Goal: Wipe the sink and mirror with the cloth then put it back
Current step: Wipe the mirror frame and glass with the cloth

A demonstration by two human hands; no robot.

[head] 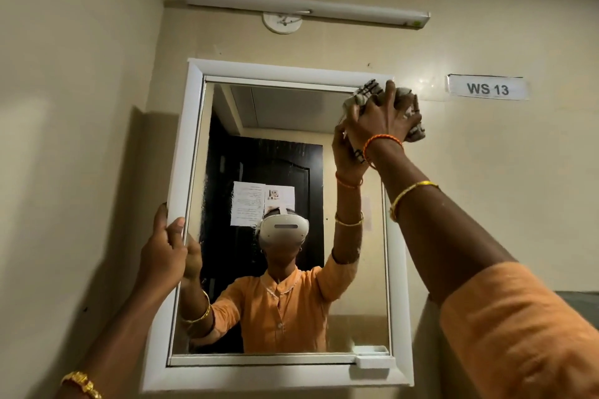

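A white-framed mirror [227, 126] hangs on the beige wall straight ahead. My right hand [382, 116] is raised to the mirror's top right corner and presses a bunched pale cloth with dark checks [368, 91] against the frame and glass there. My left hand [165, 246] grips the left edge of the white frame at mid height, thumb on the front. The glass reflects a person in an orange shirt wearing a white headset. The sink is out of view.
A white tube light [304, 6] runs along the wall above the mirror, with a round fitting under it. A label reading "WS 13" [487, 88] is stuck to the wall at the right. A small white shelf tab [372, 361] juts from the frame's lower right.
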